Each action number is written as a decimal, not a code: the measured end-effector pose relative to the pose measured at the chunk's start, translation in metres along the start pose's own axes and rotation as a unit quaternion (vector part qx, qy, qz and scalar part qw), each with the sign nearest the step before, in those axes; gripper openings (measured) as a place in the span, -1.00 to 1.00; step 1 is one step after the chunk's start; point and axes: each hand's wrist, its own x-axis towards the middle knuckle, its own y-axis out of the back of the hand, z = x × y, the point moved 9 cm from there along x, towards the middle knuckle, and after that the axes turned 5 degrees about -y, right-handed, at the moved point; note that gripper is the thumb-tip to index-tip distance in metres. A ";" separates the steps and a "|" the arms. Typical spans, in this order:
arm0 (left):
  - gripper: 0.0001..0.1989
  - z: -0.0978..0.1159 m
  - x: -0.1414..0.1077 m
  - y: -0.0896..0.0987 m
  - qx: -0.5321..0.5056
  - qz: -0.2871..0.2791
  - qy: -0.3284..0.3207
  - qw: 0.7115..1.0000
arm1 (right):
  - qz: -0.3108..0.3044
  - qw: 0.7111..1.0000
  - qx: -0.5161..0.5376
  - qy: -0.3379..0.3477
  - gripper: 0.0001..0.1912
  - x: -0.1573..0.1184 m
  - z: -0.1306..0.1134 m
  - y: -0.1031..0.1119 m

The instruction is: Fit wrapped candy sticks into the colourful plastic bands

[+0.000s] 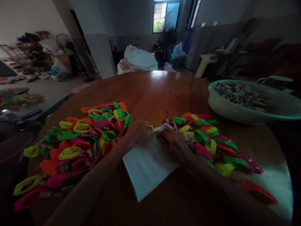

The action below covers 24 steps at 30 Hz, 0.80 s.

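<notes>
A printed sheet or stack of paper (148,166) lies on the wooden table between two heaps of colourful plastic pieces. My left hand (138,133) has its fingers curled round a small yellow piece (151,128) at the paper's far edge. Over the paper's upper right part is my right hand (171,138), its fingers bent onto a small whitish wrapped item (160,128). The left heap (82,138) holds green, orange, yellow and pink pieces, some ring-shaped. A similar heap (207,138) spreads to the right of my right hand.
A pale green basin (235,111) with many small wrapped items stands at the table's right edge. The round wooden table (155,91) extends beyond my hands. Behind it are a white sack (137,59) and a standing fan (67,44).
</notes>
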 end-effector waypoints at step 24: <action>-0.73 0.002 0.000 0.001 -0.032 0.007 -0.028 0.999 | -0.127 0.966 -0.209 0.079 -0.74 0.008 -0.020 -0.014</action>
